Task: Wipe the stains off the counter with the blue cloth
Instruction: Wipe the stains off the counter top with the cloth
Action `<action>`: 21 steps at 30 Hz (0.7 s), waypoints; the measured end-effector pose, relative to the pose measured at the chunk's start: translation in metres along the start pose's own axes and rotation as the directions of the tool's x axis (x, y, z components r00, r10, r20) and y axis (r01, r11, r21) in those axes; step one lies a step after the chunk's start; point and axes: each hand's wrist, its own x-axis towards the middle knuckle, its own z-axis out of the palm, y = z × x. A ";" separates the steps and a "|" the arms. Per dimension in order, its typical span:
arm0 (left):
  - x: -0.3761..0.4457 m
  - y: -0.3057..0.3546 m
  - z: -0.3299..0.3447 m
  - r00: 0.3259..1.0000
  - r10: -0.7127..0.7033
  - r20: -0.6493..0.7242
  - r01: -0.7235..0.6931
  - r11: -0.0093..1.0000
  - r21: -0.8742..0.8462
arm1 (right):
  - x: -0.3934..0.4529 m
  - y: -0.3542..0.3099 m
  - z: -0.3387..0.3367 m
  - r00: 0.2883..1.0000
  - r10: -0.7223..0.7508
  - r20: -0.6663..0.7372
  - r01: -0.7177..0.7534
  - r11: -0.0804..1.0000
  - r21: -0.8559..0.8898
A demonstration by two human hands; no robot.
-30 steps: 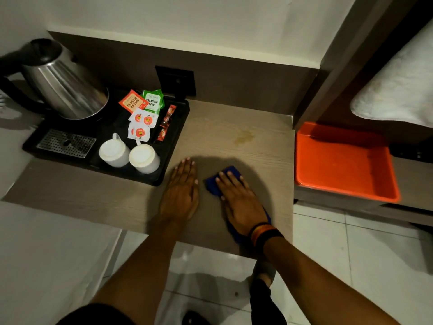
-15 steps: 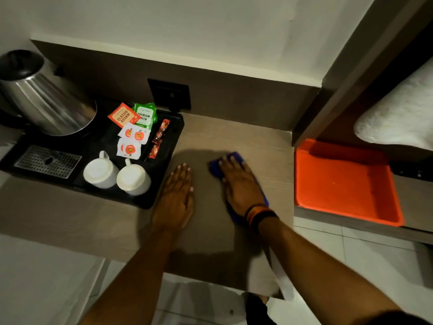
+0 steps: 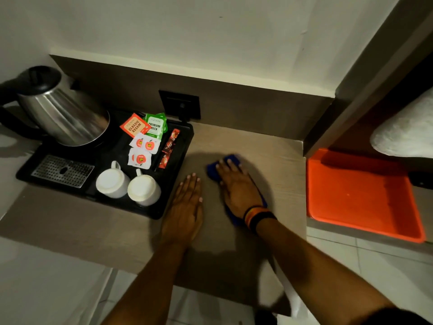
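The blue cloth (image 3: 230, 160) is pressed flat onto the counter (image 3: 276, 165) under the right hand (image 3: 239, 188), fingers extended over it, palm down; cloth edges are seen beyond the fingertips and beside the wrist. A striped wristband (image 3: 257, 216) is worn on that wrist. The left hand (image 3: 186, 207) is laid flat on the counter, fingers together, holding nothing, just beside the black tray (image 3: 178, 184). On the tray are seen a steel kettle (image 3: 65, 113), two white cups (image 3: 127, 184) and tea sachets (image 3: 145, 137). An orange tray (image 3: 360, 195) is noted right of the counter
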 end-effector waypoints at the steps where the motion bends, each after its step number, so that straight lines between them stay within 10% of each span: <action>1: -0.001 0.001 -0.001 1.000 -0.012 0.010 0.012 1.000 0.008 | -0.023 -0.002 -0.003 0.998 -0.055 0.022 0.055 0.998 0.002; 13: 0.001 -0.005 0.006 0.999 0.029 -0.029 -0.030 0.999 -0.021 | 0.061 0.052 -0.022 0.948 0.274 -0.162 -0.275 0.961 0.017; 21: 0.001 -0.001 -0.002 0.999 0.037 -0.027 -0.038 0.999 -0.015 | -0.003 0.017 -0.012 0.992 -0.122 0.040 0.121 0.992 0.024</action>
